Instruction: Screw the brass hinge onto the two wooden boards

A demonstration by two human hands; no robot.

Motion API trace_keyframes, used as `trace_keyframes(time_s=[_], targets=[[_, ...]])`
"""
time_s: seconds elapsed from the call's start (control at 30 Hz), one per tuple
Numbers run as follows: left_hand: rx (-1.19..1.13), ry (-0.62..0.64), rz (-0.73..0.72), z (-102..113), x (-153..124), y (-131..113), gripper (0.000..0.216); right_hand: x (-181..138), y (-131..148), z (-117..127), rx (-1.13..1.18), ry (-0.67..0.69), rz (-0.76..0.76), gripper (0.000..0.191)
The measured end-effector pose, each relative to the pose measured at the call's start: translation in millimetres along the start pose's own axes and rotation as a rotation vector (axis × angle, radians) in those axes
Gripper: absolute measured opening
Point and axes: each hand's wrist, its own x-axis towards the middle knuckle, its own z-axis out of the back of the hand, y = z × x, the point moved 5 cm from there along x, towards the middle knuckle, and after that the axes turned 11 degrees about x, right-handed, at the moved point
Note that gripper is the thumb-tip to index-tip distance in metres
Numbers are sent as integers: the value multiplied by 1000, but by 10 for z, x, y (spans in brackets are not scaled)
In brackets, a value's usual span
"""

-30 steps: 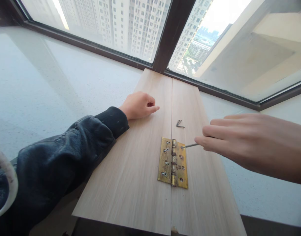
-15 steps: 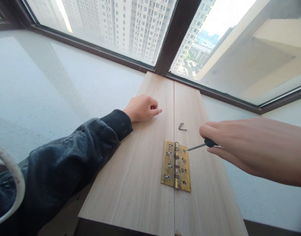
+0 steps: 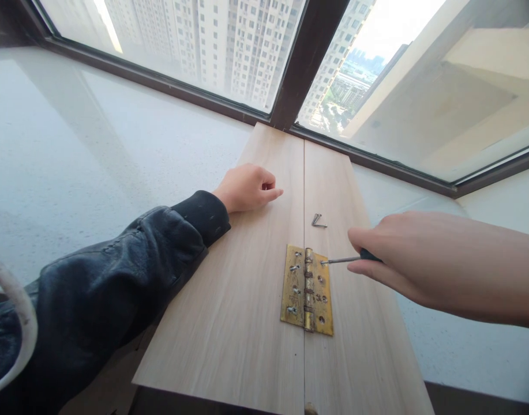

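Note:
My right hand [image 3: 398,253] is closed around the dark handle of a screwdriver [image 3: 342,260]. The screwdriver's tip meets the top hole on the right leaf of a brass hinge [image 3: 308,291]. That hinge lies across the seam between two pale wooden boards [image 3: 229,323]. Screws show in the holes of its left leaf; the lower right holes look bare. Above the hinge, a few loose screws [image 3: 318,221] lie on the right board. My left hand [image 3: 250,188] rests on the left board with its fingers curled; whether anything is inside them is hidden.
The boards lie on a white speckled sill [image 3: 95,144] that runs along the windows. A dark window frame [image 3: 285,98] borders the boards' far end. At the lower left, a pale curved tube [image 3: 24,323] stands in front of my left sleeve.
My right hand has turned slightly about the screwdriver, whose tip stays at the same hinge hole. My left hand keeps its place; the whole view has shifted a little.

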Motion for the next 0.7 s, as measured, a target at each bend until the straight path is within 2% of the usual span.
trace_keyframes(time_s=[0.07,0.13,0.23,0.3,0.4,0.5,0.57,0.6,0.7], targets=[[-32,-6,1,3,0,7,33,12,-10,-29,-26,71,-80,26],[-56,-11,1,2,1,14,34,-6,2,-14,-42,47,-78,14],[-65,-16,-3,-1,1,21,34,-79,136,69,-127,-91,196,25],[-66,-19,-9,-1,2,19,34,-155,222,100,-292,-153,367,30],[-54,-13,-4,-2,1,17,34,-224,231,54,-469,-134,413,36],[-32,-12,-4,2,1,14,34,-235,184,-16,-371,-136,419,42],[-27,-16,-12,10,-1,9,33,-180,119,-50,-239,-97,349,29],[-28,-16,-13,13,-2,8,33,-135,68,-57,-164,-58,259,25],[-33,-6,-11,17,-6,6,35,-35,-101,-47,46,49,-107,45]])
